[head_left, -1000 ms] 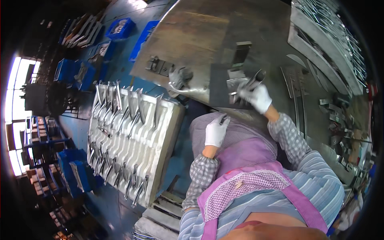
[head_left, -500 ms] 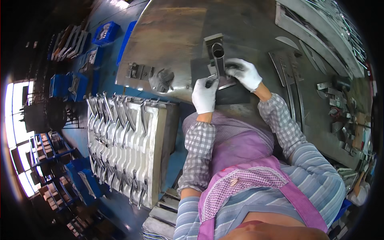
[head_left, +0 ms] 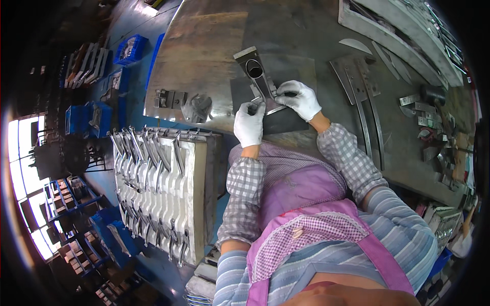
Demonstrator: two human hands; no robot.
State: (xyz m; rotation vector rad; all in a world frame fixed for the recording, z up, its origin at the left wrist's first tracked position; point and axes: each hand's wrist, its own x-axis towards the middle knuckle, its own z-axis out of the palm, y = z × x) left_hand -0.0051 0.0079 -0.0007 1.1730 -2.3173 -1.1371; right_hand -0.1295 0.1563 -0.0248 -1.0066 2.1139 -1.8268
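A steel fixture [head_left: 247, 54] with a block at its far end stands tilted on the metal worktable. In it sits a long metal piece with a round ring [head_left: 253, 69] at the far end, narrowing toward me. My left hand [head_left: 249, 124], in a white glove, is closed in a pinch at the near left of this metal piece. From the right, my white-gloved right hand [head_left: 300, 99] pinches at the piece's near right side, thumb and index together. The fingertips hide just where each glove grips. A flat bright bar [head_left: 275, 109] lies between the hands.
Left on the worktable [head_left: 214, 46] are a small metal clamp block [head_left: 168, 99] and a crumpled grey glove [head_left: 197, 108]. A pale rack [head_left: 193, 204] of curved shiny metal parts stands at my left. Curved strips [head_left: 375, 127] and metal blocks [head_left: 427, 115] lie right.
The fixture with the ringed piece has turned, its far end swinging left. My right hand has come nearer and its fingertips have settled at the piece's near end. The view has shifted slightly.
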